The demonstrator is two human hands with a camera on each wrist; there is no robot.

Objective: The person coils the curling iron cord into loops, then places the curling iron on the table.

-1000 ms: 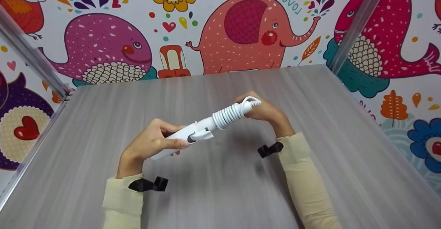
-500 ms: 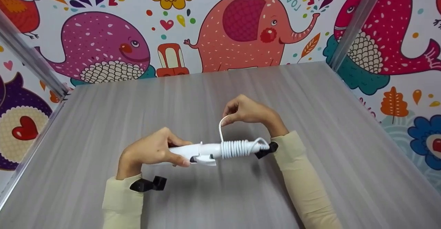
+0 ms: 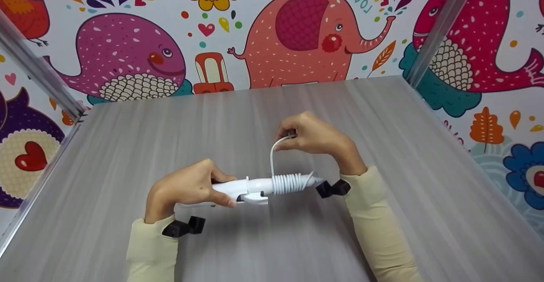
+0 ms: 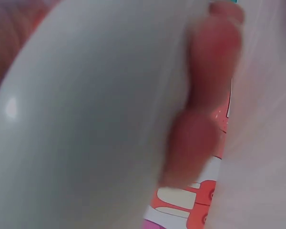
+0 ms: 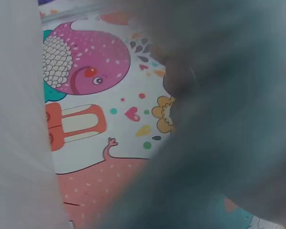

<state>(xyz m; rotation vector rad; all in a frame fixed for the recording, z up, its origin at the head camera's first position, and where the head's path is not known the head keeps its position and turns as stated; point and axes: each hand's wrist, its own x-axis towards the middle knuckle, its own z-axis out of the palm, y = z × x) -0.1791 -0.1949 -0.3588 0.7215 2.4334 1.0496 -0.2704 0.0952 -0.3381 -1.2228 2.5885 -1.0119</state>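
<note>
In the head view, a white curling iron [image 3: 259,185] is held nearly level above the table. My left hand [image 3: 191,184] grips its thick left part, thumb along the near side close to the lever [image 3: 255,198]. The white cord [image 3: 291,184] is wound in several turns round the slimmer right part. One stretch rises from the coils to my right hand [image 3: 316,135], which pinches it between thumb and fingers; something small and dark shows there, too hidden to tell. The left wrist view shows the glossy white body [image 4: 86,119] with fingertips [image 4: 193,143] along its edge.
A grey wood-grain table [image 3: 238,239] lies beneath both hands. Behind it stands a wall [image 3: 161,1] printed with cartoon animals, with metal posts [image 3: 442,31] at the corners. Black mounts [image 3: 185,227] stick out from both sleeves. A blurred dark shape fills much of the right wrist view.
The iron has swung from a tilt, right end up, to nearly level. My right hand has left its right end and now holds the cord drawn up above the coils.
</note>
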